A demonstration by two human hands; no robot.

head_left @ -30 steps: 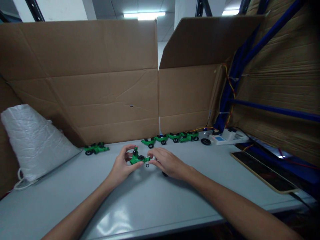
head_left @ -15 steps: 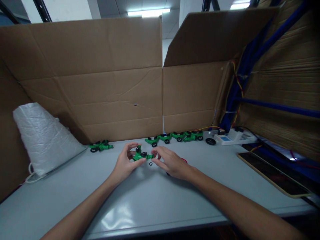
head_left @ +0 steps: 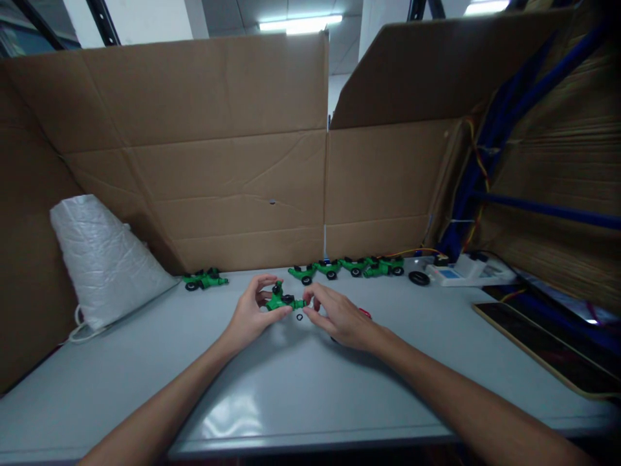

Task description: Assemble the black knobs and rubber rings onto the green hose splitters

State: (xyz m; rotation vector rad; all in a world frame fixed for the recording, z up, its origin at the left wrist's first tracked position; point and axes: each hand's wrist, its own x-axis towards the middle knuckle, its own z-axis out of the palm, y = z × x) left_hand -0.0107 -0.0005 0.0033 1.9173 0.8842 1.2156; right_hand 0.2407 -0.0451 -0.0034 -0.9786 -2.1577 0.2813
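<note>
Just above the table, my left hand is closed round a green plastic piece with black parts; thumb and fingers grip its left side. My right hand pinches at the narrow right end of the same piece, its thumb and forefinger close together. Something small and pale shows at those fingertips, too small to name. Below the piece, a small black ring lies on the table. Partly hidden behind my right hand is a red thing, and a dark bit peeks out below the hand.
Several similar green pieces line the table's back, and more green parts lie at left. A white sack leans at the left. Black rings, a power strip and a dark flat panel are at right. Cardboard walls the back.
The whole view has shifted slightly to the right. Both hands keep their hold on the green piece, with hardly any movement against the table.
</note>
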